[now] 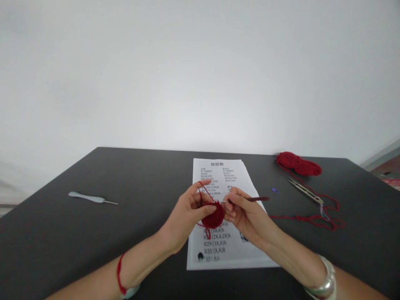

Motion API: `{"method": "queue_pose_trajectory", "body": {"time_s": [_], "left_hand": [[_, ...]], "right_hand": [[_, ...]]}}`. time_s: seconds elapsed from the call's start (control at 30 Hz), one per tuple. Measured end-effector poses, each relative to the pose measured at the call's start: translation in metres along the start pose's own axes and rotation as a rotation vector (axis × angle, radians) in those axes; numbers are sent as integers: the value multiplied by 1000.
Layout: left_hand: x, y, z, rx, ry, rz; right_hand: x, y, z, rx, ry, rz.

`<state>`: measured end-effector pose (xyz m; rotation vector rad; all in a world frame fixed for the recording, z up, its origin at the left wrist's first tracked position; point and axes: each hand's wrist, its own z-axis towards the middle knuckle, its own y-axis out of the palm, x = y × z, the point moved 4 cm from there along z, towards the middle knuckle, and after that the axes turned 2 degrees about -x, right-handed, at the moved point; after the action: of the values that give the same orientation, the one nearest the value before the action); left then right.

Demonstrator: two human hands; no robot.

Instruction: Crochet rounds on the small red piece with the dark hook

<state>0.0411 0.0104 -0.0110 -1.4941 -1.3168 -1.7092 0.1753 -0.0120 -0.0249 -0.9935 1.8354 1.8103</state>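
My left hand point(193, 205) pinches a small round piece of red crochet point(216, 217) between thumb and fingers. A strand of red yarn runs up over its raised index finger, and a short red loop hangs below the piece. In my right hand point(242, 208) is a crochet hook point(258, 199) with a dark reddish handle, held level. Its thin metal shaft points left and meets the top edge of the crochet piece; the very tip is hard to make out. Both hands are just above a printed pattern sheet point(215, 260), covering part of its text.
On the black table point(146, 175), a second hook with a pale grey handle point(90, 197) lies at left. To the right are a red yarn skein point(298, 163), a purple stitch marker point(275, 190), and thread snips point(304, 190) with loose red yarn around them. A white wall point(200, 75) stands behind.
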Motion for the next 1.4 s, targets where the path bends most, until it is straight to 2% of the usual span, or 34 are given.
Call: {"method": "queue_pose_trajectory", "body": {"time_s": [0.17,0.4,0.63,0.73,0.8,0.87,0.93,1.07,1.17,1.23,1.3,1.37,1.4], "left_hand": [[-2,0,-1,20,-22,-48],[-3,0,-2,-18,-47,-35],[-3,1,-3,-28,-52,-32],[-3,0,-3,-21,-54,-46],[-3,-1,-2,-11,-60,-53],[-3,0,-3,5,-59,-49],[-2,1,-4,20,-52,-32],[-2,7,-6,35,-36,-19],[-3,7,-6,41,-35,-48],[-6,7,-4,16,-99,-121],[-9,6,-3,-22,-202,-228],[-9,5,-2,-41,-277,-308],[-8,4,-2,-35,-290,-327]], "right_hand": [[6,-1,-1,15,18,66],[-6,6,-8,-15,-156,-202],[1,2,-3,12,-16,-36],[3,0,-3,13,-45,-56],[1,-1,-5,-10,-144,-200],[-3,-2,-9,-29,-299,-454],[-7,2,-14,-75,-523,-791],[-2,18,-25,-258,-1008,-1518],[3,21,-28,-210,-1165,-1819],[4,19,-29,-188,-1202,-1824],[4,16,-28,-254,-1170,-1694],[1,13,-25,-300,-1041,-1458],[-2,11,-22,-281,-948,-1314]]}}
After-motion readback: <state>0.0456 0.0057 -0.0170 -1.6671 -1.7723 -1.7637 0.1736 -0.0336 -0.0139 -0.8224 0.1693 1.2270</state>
